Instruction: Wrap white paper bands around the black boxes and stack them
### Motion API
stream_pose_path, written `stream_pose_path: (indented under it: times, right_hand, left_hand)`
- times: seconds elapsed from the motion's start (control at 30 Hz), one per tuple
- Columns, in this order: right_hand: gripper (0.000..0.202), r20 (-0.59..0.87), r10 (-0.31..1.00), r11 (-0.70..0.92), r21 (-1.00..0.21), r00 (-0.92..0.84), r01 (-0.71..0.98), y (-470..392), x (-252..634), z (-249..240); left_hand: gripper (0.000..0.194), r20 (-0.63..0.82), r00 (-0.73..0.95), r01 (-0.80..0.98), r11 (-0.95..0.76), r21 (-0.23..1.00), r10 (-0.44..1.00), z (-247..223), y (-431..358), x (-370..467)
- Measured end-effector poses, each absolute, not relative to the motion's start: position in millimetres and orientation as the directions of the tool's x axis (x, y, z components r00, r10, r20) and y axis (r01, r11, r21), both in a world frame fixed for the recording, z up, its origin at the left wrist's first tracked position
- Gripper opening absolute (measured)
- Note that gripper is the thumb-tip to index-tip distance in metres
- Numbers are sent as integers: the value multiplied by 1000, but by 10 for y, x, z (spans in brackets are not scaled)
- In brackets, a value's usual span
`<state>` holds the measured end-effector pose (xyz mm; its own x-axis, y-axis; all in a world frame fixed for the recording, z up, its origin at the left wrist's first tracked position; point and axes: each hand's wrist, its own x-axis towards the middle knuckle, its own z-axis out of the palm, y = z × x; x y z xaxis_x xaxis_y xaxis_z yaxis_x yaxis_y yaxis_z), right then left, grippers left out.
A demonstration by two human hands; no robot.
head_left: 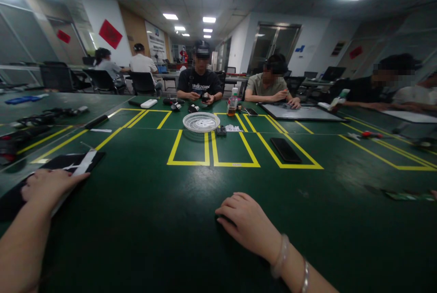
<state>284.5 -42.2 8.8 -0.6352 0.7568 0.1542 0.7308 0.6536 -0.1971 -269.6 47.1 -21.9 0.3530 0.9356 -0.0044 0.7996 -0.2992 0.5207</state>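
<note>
My left hand (48,188) lies on a flat black thing (94,161) at the left of the green table, its thumb stretched out. A white strip (84,161) crosses the black thing just past the thumb. Part of the left fingers is turned away from view. My right hand (244,220), with a pale bangle (280,256) and a silver bracelet (305,277) on its wrist, rests on the tabletop (164,224). Its fingers are loosely bent, the thumb is apart from them, and I see nothing held.
Yellow tape (187,163) marks rectangles on the table. A white basket (201,122), a bottle (232,104) and a black phone (286,150) stand or lie beyond my hands. Dark cables (48,117) lie at left. Several people sit around, two (200,81) facing me across the table.
</note>
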Motion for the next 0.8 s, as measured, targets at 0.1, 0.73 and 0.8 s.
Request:
stream_pose_path:
  times: [0.1,0.73,0.8]
  right_hand:
    - [18,152,754,657,-192,-639,729,-426,2841,99]
    - [47,307,693,717,-197,-652,669,-474,2805,66]
    - [48,268,709,705,-233,-652,670,-484,2793,82]
  left_hand:
    - [67,118,103,917,-140,374,988,-329,560,-2910]
    - [50,-4,525,665,-408,625,851,222,121,-393]
    - [44,-35,633,599,-460,656,773,216,-29,-168]
